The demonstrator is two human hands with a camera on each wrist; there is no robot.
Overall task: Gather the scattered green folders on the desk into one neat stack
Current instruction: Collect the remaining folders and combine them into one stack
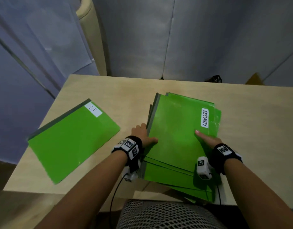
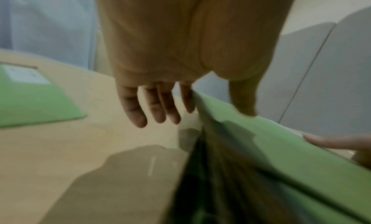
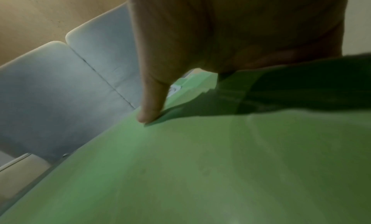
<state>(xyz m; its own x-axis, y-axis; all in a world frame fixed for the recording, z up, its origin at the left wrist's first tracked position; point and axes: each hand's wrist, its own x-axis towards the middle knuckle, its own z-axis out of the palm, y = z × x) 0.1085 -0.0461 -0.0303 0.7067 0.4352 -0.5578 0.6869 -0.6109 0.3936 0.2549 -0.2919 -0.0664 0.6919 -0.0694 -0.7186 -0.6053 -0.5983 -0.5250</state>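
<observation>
A stack of green folders [image 1: 175, 129] lies slightly fanned on the desk [image 1: 251, 113], and its top folder is labelled SECURITY. My left hand [image 1: 142, 133] is at the stack's left edge. Its thumb lies on the top folder and its fingers [image 2: 154, 106] hang straight down beside the edge [image 2: 281, 148]. My right hand [image 1: 208, 140] holds the stack's right side with the thumb [image 3: 152, 100] pressed flat on the top folder [image 3: 200, 171]. Its other fingers go over the right edge and are hidden. One green folder labelled IT [image 1: 73, 142] lies apart at the left, also visible in the left wrist view [image 2: 36, 103].
Grey partition panels [image 1: 208, 38] stand behind the desk. A mesh chair back [image 1: 167, 215] is at the near edge below the stack. A small dark object [image 1: 216, 79] sits at the far edge. Bare desk surface shows between the IT folder and the stack.
</observation>
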